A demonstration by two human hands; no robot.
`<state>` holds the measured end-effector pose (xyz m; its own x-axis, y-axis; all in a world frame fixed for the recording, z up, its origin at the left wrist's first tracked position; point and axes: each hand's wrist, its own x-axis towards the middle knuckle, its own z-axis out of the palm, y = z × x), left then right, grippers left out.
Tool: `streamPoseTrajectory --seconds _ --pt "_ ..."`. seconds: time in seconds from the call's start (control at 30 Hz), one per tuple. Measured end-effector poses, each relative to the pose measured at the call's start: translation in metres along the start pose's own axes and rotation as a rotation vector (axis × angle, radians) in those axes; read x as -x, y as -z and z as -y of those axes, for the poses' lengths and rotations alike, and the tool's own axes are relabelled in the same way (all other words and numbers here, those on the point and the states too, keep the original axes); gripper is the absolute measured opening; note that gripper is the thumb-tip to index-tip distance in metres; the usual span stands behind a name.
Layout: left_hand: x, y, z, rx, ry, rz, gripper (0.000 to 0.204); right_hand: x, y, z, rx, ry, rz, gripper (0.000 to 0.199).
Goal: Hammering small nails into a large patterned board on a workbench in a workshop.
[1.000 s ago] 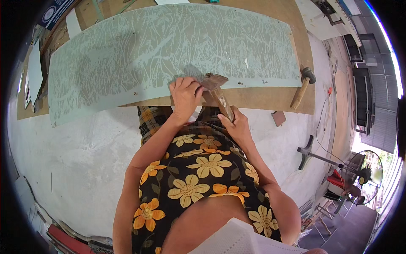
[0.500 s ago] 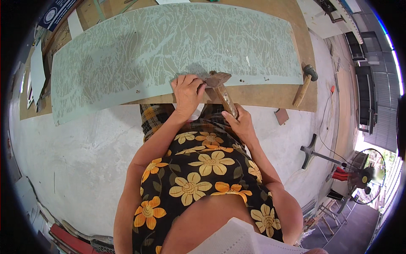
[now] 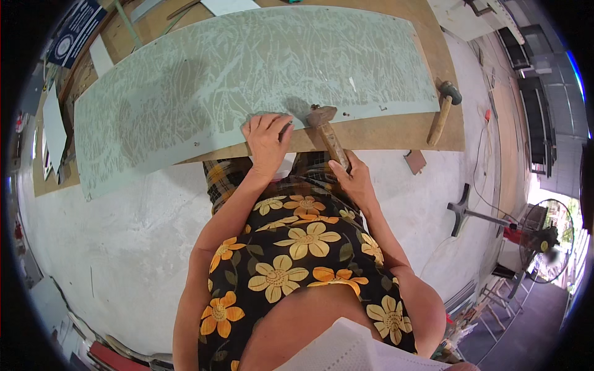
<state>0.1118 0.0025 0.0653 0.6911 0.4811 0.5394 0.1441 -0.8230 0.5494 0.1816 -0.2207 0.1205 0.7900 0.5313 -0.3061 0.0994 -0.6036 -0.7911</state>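
My right hand [image 3: 354,176] is wrapped round the wooden handle of a hammer [image 3: 334,142], its metal head [image 3: 322,115] over the near edge of a patterned grey-green panel [image 3: 247,68]. My left hand [image 3: 267,141] rests on that edge, to the left of the hammer head. Its thumb and index finger come together at a small dark spot, too small to make out. Other left fingers lie along the panel. Small dark bits [image 3: 346,114] lie on the panel just right of the hammer head.
The panel lies on a brown board [image 3: 396,125]. At its right end rests a mallet [image 3: 445,111] with a dark head and wooden handle. A small brown piece [image 3: 415,162] is on the pale floor below. A standing fan [image 3: 544,241] is at the right; offcuts [image 3: 100,55] lie far left.
The hammer head has moved slightly right, away from my left fingertips. My left hand has shifted a little left and lies flatter on the panel. The whole view has tilted slightly.
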Motion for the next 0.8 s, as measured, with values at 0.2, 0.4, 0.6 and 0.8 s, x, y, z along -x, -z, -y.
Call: streamPoseTrajectory --seconds 0.2,0.4,0.6,0.8 --pt "0.001 -0.001 0.0 -0.019 0.012 0.02 0.021 -0.01 -0.004 -0.011 0.033 0.018 -0.019 0.039" --pt "0.001 -0.003 0.0 -0.027 0.025 0.03 0.019 -0.022 -0.022 -0.013 0.081 0.09 -0.003 0.043" --pt "-0.001 -0.001 0.0 -0.016 0.038 0.012 0.016 -0.018 -0.019 0.005 0.03 0.089 -0.042 0.039" --pt "0.0 -0.002 0.002 0.007 0.034 -0.006 0.016 -0.018 -0.019 0.007 0.131 0.109 -0.065 0.045"
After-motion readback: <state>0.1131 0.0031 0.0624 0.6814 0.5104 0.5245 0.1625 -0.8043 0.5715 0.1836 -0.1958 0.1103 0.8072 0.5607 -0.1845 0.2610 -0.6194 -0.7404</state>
